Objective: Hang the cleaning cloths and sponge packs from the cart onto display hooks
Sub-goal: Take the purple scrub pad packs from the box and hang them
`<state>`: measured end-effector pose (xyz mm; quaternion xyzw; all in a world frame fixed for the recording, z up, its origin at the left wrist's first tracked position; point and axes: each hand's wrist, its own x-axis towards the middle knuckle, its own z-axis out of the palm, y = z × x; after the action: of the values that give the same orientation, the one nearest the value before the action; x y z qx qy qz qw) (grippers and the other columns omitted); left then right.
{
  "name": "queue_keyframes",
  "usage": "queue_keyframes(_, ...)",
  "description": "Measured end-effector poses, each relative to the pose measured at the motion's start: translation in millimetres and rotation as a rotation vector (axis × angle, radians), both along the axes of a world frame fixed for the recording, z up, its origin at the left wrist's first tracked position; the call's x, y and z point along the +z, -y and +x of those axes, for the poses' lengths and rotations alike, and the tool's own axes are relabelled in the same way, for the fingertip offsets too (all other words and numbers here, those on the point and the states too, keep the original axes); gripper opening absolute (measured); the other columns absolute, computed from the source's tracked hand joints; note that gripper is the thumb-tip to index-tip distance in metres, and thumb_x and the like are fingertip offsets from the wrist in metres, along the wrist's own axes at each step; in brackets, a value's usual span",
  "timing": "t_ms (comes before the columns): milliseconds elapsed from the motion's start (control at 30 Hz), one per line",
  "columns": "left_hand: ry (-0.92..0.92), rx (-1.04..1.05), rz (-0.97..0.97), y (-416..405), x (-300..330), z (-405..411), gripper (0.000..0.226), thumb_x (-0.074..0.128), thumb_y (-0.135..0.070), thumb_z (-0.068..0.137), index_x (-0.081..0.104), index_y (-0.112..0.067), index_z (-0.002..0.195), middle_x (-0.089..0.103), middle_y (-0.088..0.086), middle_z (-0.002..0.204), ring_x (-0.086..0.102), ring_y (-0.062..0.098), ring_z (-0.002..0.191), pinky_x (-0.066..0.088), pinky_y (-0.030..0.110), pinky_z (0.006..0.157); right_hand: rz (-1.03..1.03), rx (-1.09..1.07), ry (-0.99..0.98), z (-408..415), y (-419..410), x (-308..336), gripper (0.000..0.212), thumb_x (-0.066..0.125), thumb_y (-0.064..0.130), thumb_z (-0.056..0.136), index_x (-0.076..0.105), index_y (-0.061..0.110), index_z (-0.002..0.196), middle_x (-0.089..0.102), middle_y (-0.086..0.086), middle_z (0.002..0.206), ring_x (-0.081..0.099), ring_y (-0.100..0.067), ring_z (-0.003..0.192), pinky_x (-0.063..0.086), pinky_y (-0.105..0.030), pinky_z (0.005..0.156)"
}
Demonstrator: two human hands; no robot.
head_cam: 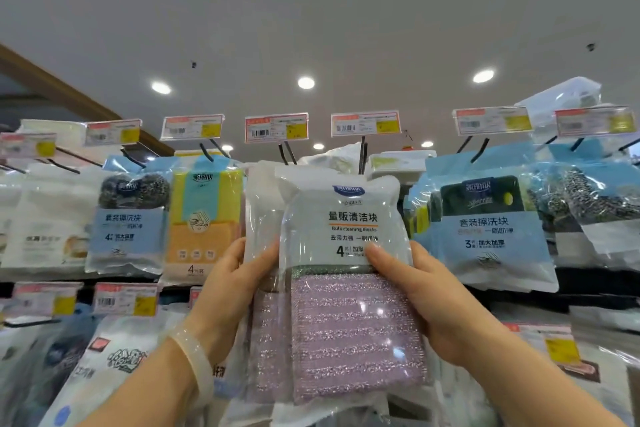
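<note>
I hold up a clear pack of purple glittery sponges (349, 322) with a white label, and a second like pack (263, 218) sits just behind it on the left. My left hand (230, 291) grips the packs' left edge. My right hand (420, 291) grips the right edge, thumb on the front label. The tops of the packs reach a black double-prong display hook (362, 152) under a price tag (365, 123). Whether a pack's hole is on the prongs is hidden.
Neighbouring hooks carry other packs: yellow and teal sponges (206, 215) to the left, steel scourers (130, 218) beyond, a blue-labelled scourer pack (485, 222) to the right. A lower row of price tags (126, 298) and hanging goods sits below. The cart is out of sight.
</note>
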<state>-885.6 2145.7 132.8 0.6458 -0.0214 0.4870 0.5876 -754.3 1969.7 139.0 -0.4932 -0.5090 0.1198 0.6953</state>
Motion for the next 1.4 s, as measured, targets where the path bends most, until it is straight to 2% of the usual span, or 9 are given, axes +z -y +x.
queue_keyframes(200,0.036,0.051,-0.004,-6,18,-12,0.055,0.072,-0.032,0.056,0.062,-0.010,0.105,0.075,0.014,0.091,0.073,0.027,0.073,0.057,0.028,0.053,0.020,-0.104,0.002,21,15,27,0.067,0.079,0.036,0.053,0.057,0.018,0.115,0.076,-0.009,0.095,0.073,-0.029,0.082,0.059,-0.039,0.067)
queue_keyframes(367,0.009,0.233,0.093,-20,34,-31,0.060,0.075,-0.033,0.055,0.061,-0.009,0.107,0.074,0.014,0.094,0.071,0.029,0.082,0.056,0.037,0.071,0.053,-0.223,-0.053,50,26,55,0.058,0.079,0.026,0.056,0.058,0.015,0.109,0.076,-0.012,0.089,0.073,-0.028,0.072,0.059,-0.038,0.057)
queue_keyframes(500,-0.043,0.280,0.173,-17,34,-28,0.052,0.075,-0.036,0.055,0.063,-0.014,0.100,0.075,0.008,0.089,0.073,0.021,0.075,0.057,0.028,0.062,0.033,-0.300,0.020,58,16,71,0.044,0.080,0.028,0.059,0.058,0.020,0.096,0.075,-0.006,0.079,0.073,-0.023,0.066,0.057,-0.032,0.051)
queue_keyframes(633,-0.039,0.284,0.132,-21,35,-28,0.045,0.077,-0.030,0.063,0.062,-0.013,0.103,0.074,0.011,0.096,0.071,0.028,0.085,0.056,0.045,0.081,0.044,-0.333,0.041,61,5,85,0.049,0.079,0.024,0.070,0.056,0.014,0.112,0.070,-0.012,0.099,0.069,-0.030,0.087,0.057,-0.043,0.076)
queue_keyframes(800,-0.020,0.266,0.108,-22,35,-34,0.058,0.075,-0.036,0.051,0.063,-0.010,0.102,0.075,0.011,0.090,0.073,0.028,0.081,0.057,0.040,0.073,0.024,-0.320,0.039,59,-7,92,0.043,0.078,0.021,0.072,0.057,0.013,0.108,0.070,-0.013,0.098,0.069,-0.029,0.084,0.057,-0.041,0.074)
queue_keyframes(933,-0.012,0.257,0.116,-25,34,-38,0.061,0.074,-0.038,0.050,0.063,-0.011,0.104,0.076,0.009,0.090,0.073,0.027,0.081,0.056,0.037,0.070,0.005,-0.327,0.007,58,-13,90,0.052,0.078,0.023,0.073,0.055,0.009,0.117,0.070,-0.015,0.103,0.068,-0.031,0.088,0.057,-0.042,0.078)
queue_keyframes(1067,0.000,0.226,0.088,-28,32,-41,0.059,0.074,-0.037,0.053,0.063,-0.011,0.105,0.076,0.009,0.086,0.074,0.025,0.075,0.057,0.028,0.053,-0.004,-0.302,-0.047,53,-16,88,0.056,0.079,0.025,0.072,0.055,0.007,0.119,0.070,-0.017,0.103,0.068,-0.031,0.084,0.058,-0.039,0.068)
queue_keyframes(1200,-0.011,0.221,0.097,-31,30,-42,0.066,0.075,-0.041,0.049,0.063,-0.011,0.107,0.076,0.009,0.089,0.074,0.026,0.078,0.058,0.029,0.057,-0.008,-0.311,-0.082,50,-15,90,0.059,0.080,0.026,0.069,0.055,0.007,0.118,0.070,-0.018,0.103,0.069,-0.033,0.086,0.058,-0.043,0.070)
queue_keyframes(1400,0.000,0.175,0.074,-31,34,-41,0.064,0.075,-0.038,0.051,0.062,-0.012,0.108,0.076,0.010,0.089,0.074,0.026,0.077,0.058,0.028,0.056,-0.061,-0.315,-0.092,48,-12,95,0.049,0.081,0.025,0.069,0.061,0.006,0.109,0.074,-0.016,0.091,0.071,-0.028,0.070,0.059,-0.039,0.060)
